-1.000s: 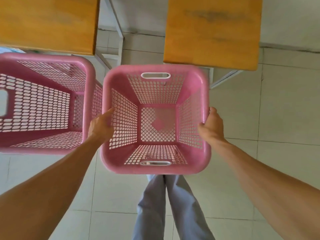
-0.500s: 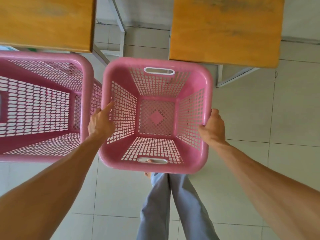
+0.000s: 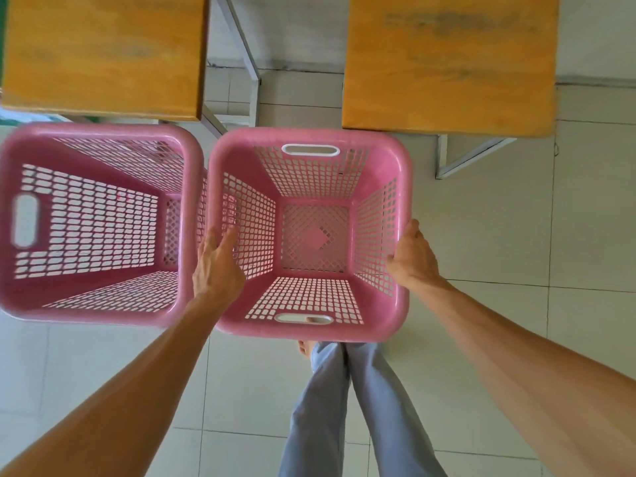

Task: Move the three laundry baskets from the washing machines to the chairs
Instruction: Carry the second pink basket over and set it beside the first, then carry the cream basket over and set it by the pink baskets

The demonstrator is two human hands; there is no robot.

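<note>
I look straight down on an empty pink laundry basket (image 3: 403,173) held in front of me. My left hand (image 3: 216,266) grips its left rim, thumb inside the mesh wall and fingers outside. On the right rim sits my right hand (image 3: 413,259), clasping it from outside. A second empty pink basket (image 3: 103,130) lies right beside it on the left, the two rims nearly touching. Two wooden chair seats are beyond the baskets: the left seat (image 3: 103,53) above the second basket and the right seat (image 3: 447,63) just past the held one.
White metal chair legs (image 3: 457,163) slant down to the pale tiled floor (image 3: 516,235) below the right seat. My legs in grey trousers (image 3: 327,407) and a bare foot (image 3: 304,347) show under the held basket.
The held basket has come lower and closer to the left basket, and the chair seats fill more of the view. Both hands stay on its rims.
</note>
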